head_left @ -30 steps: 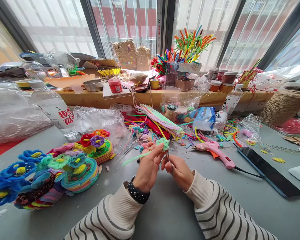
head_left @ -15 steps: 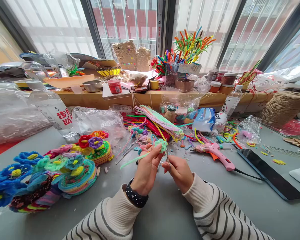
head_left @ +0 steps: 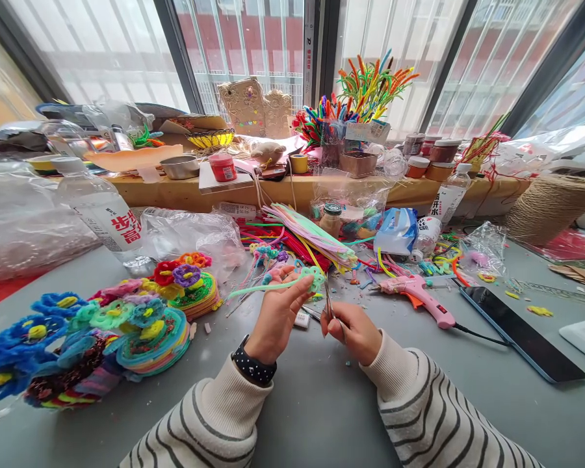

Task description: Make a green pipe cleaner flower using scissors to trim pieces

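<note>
Green flower (head_left: 312, 278), pinched in the left hand (head_left: 277, 317), may tear if scissors (head_left: 327, 292) held in the right hand (head_left: 355, 331) slip left.

I'm in a craft workspace beside windows (head_left: 246, 45), my table (head_left: 322, 409) strewn with bundled pipe cleaners (head_left: 314, 235), fuzzy flowers (head_left: 111, 313), colourful scraps (head_left: 540, 311) and a pink glue gun (head_left: 422, 298).

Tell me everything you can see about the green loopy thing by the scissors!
The green loopy thing is pale mint and looks soft and fuzzy. Small rounded loops bunch together, and a long, nearly straight strand of the same colour sticks out to the left. The left hand holds it above the table. Metal scissors in the right hand stand at its right edge; I can't tell whether they touch it.
</note>
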The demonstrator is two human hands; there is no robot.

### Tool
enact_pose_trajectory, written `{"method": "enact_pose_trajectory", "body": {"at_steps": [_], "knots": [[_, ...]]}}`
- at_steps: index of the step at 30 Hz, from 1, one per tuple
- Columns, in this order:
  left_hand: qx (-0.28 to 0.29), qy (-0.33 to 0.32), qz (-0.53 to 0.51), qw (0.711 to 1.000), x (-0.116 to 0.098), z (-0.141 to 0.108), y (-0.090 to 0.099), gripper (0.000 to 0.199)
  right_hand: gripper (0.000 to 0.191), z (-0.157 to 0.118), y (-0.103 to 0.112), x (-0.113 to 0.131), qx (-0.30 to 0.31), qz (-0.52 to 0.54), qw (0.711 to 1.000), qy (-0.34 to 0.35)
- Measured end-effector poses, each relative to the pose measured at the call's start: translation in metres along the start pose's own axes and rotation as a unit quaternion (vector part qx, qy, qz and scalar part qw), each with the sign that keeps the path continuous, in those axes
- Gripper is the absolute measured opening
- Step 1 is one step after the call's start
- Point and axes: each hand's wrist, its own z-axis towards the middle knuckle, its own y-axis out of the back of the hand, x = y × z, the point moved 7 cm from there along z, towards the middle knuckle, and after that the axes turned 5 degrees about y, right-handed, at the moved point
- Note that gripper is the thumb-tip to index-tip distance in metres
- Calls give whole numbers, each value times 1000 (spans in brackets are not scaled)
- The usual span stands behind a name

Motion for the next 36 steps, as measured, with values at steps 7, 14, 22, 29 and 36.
{"method": "enact_pose_trajectory", "body": {"at_steps": [7, 14, 22, 29, 36], "knots": [[-4, -10, -25, 1000, 1, 1, 4, 28, 62, 0, -6, -3, 18, -14, 1000, -3], [9, -5, -26, 1000, 3, -1, 0, 27, 60, 1, -4, -3, -1, -9, 1000, -2], [-13, -2, -27, 1000, 3, 1, 4, 29, 56, 2, -1, -1, -17, -8, 1000, 0], [-14, -11, -12, 1000, 3, 2, 6, 30, 57, 2, 0, -3, -16, -4, 1000, -8], [-5, 8, -10, 1000, 5, 1, 4, 28, 58, 1, -2, -1, -6, 16, 1000, -3]]}}
